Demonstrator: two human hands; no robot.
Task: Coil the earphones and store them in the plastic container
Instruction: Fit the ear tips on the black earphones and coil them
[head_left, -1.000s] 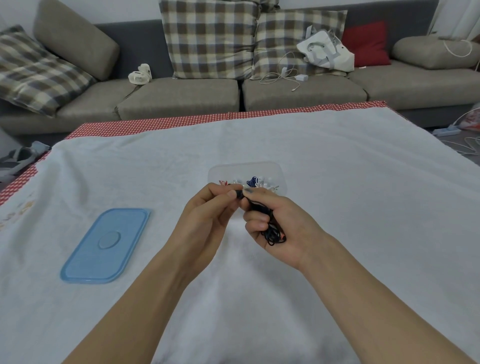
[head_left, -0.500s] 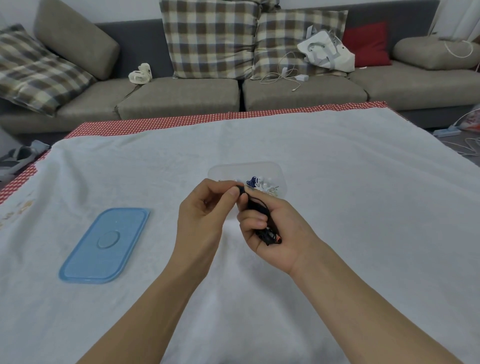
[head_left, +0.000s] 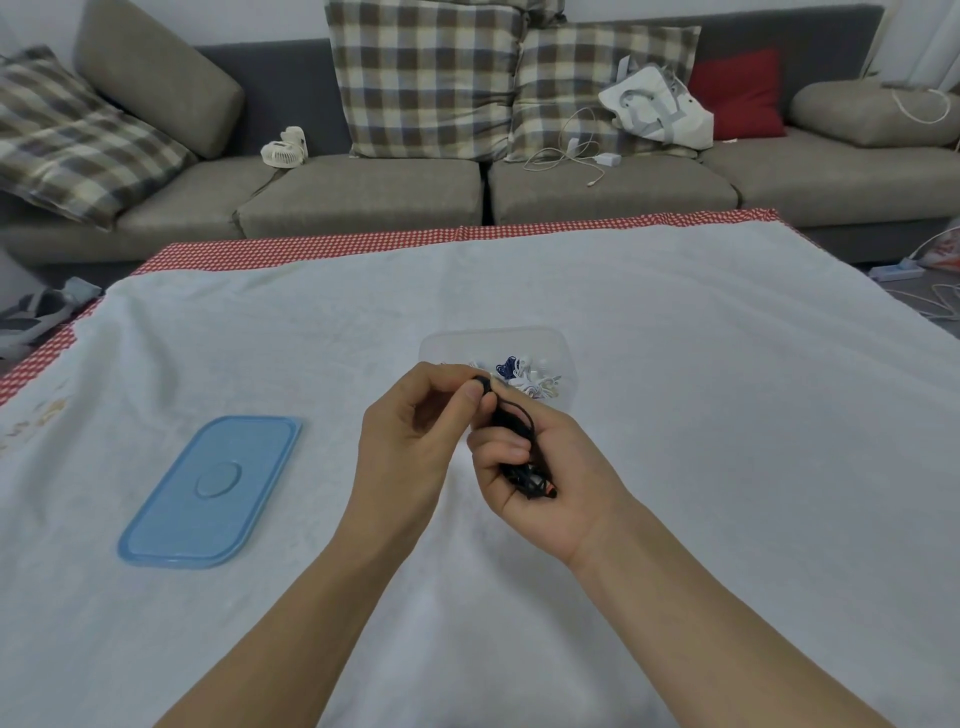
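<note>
Two bare forearms, left hand (head_left: 410, 441) and right hand (head_left: 540, 467), no sleeves, short-nailed fingers (head_left: 506, 444).

Black earphones (head_left: 522, 457), blue lid (head_left: 210, 491), clear container (head_left: 447, 345), white cloth (head_left: 675, 415) with red-checked border (head_left: 311, 244), brown plaid cushions (head_left: 426, 78), red cushion (head_left: 737, 93), grey sofa (head_left: 363, 192)
</note>
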